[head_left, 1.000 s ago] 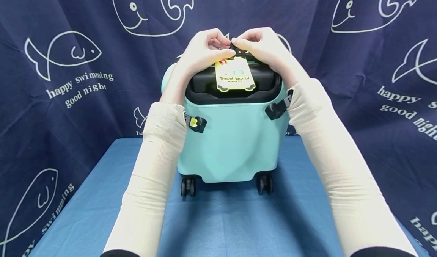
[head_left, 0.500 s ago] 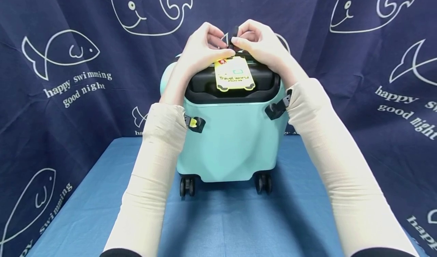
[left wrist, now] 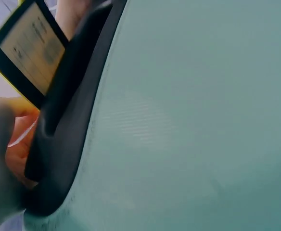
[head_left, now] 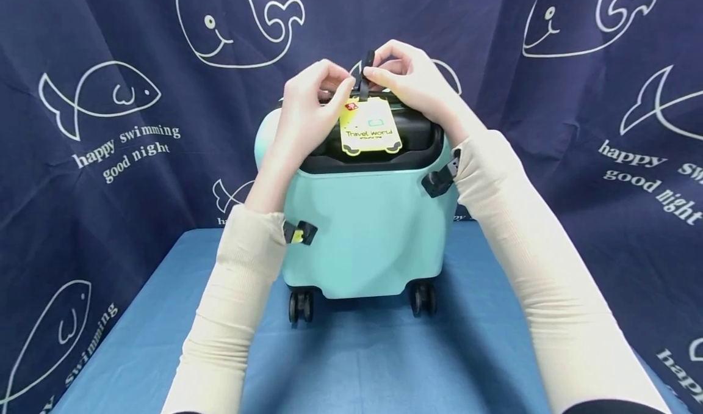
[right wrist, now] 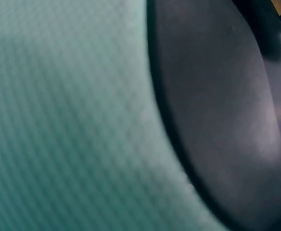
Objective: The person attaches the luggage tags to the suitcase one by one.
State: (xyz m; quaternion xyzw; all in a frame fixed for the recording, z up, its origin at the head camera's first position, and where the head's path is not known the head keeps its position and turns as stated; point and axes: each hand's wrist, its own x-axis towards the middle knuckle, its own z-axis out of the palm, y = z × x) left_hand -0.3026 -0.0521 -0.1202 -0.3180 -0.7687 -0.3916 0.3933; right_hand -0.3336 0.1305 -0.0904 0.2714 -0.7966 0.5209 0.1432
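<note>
A yellow luggage tag (head_left: pixel 370 127) printed "Travel world" hangs against the black handle end of a mint-green suitcase (head_left: pixel 365 237). My right hand (head_left: pixel 414 84) pinches the tag's black strap (head_left: pixel 364 85), which stands up above the tag. Just left of the strap is my left hand (head_left: pixel 310 105), thumb and finger tips close together; I cannot tell whether they hold any of the strap. The back of the tag (left wrist: pixel 34 53), with a pale label, shows in the left wrist view, over the black handle (left wrist: pixel 70 77). Only suitcase shell (right wrist: pixel 73 115) and black trim (right wrist: pixel 208 96) fill most of the right wrist view.
The suitcase stands on its black wheels (head_left: pixel 423 298) on a blue cloth-covered table (head_left: pixel 362 365). Dark blue curtains (head_left: pixel 467 11) with white whale and fish drawings hang behind and at both sides. Black camera straps (head_left: pixel 436 183) circle both wrists.
My left hand has moved left and slightly down, and its wrist is lower. The strap is now more exposed and upright in my right hand. The tag has shifted slightly left in view.
</note>
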